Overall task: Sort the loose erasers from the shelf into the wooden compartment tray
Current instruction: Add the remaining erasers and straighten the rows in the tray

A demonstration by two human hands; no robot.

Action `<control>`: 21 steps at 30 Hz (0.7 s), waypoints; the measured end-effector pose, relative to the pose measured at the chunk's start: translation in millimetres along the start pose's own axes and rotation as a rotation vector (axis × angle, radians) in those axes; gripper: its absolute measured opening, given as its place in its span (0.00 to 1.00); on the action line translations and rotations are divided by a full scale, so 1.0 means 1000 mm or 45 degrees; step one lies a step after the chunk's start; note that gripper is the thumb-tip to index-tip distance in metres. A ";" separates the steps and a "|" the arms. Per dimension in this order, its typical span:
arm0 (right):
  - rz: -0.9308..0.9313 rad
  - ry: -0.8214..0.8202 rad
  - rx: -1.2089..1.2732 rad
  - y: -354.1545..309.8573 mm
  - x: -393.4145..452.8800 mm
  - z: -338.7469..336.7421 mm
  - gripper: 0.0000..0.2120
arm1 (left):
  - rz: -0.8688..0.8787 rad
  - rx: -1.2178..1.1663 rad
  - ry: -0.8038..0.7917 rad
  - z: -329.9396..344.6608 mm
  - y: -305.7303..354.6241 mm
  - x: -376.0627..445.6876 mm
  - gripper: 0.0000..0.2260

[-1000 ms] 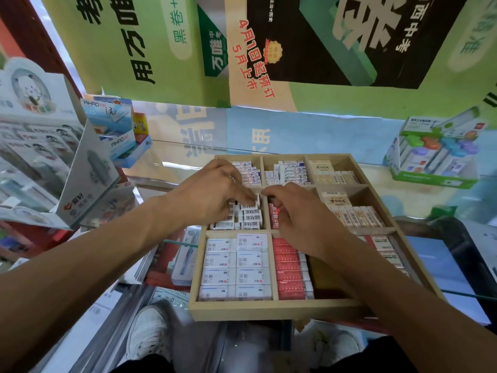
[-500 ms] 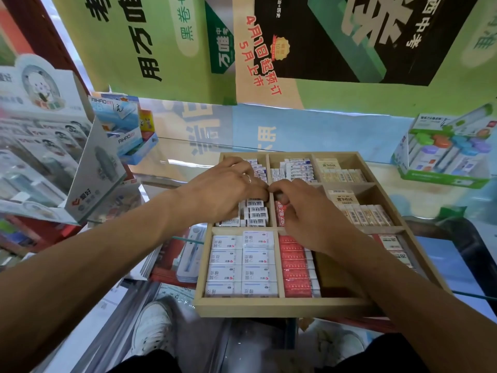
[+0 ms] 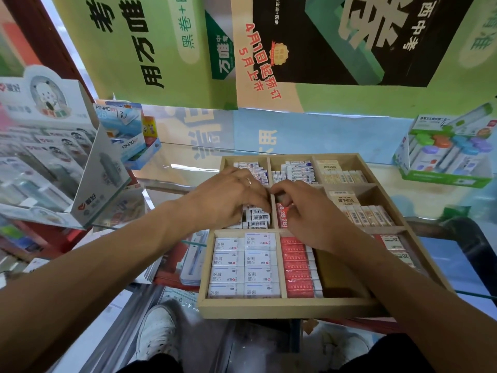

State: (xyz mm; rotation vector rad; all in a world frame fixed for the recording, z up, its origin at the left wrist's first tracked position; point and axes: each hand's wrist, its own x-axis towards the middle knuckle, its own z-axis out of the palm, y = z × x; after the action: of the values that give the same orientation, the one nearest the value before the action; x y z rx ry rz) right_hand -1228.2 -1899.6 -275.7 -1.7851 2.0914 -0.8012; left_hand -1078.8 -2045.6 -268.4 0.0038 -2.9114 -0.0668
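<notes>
Beside left hand (image 3: 226, 197), "2B"-marked red erasers (image 3: 282, 219)

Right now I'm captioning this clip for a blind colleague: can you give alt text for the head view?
Two bare hands meet over the middle row of a wooden compartment tray packed with boxed erasers, the left hand on barcode-labelled erasers, the right hand over red-wrapped ones. Stationery display boxes flank the tray.
</notes>
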 end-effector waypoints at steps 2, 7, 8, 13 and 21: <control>0.005 -0.005 -0.011 0.000 0.000 0.000 0.21 | 0.008 0.050 -0.031 -0.001 0.000 0.001 0.27; 0.017 -0.001 -0.005 0.000 -0.003 -0.002 0.21 | -0.007 0.121 -0.074 -0.001 -0.006 -0.004 0.26; 0.020 -0.005 -0.008 -0.001 -0.004 -0.002 0.21 | -0.008 0.123 -0.078 -0.002 -0.006 -0.004 0.27; 0.009 -0.008 0.011 -0.002 -0.004 -0.003 0.21 | 0.005 0.075 -0.045 -0.005 -0.008 -0.011 0.28; 0.024 0.029 0.032 -0.003 -0.001 0.000 0.21 | -0.058 0.009 -0.125 -0.004 -0.003 -0.009 0.30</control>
State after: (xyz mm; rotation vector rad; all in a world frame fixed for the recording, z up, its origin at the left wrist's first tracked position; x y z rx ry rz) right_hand -1225.3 -1899.4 -274.3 -1.7485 2.0997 -0.8435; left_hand -1068.6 -2048.4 -266.4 0.0698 -3.0101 -0.0659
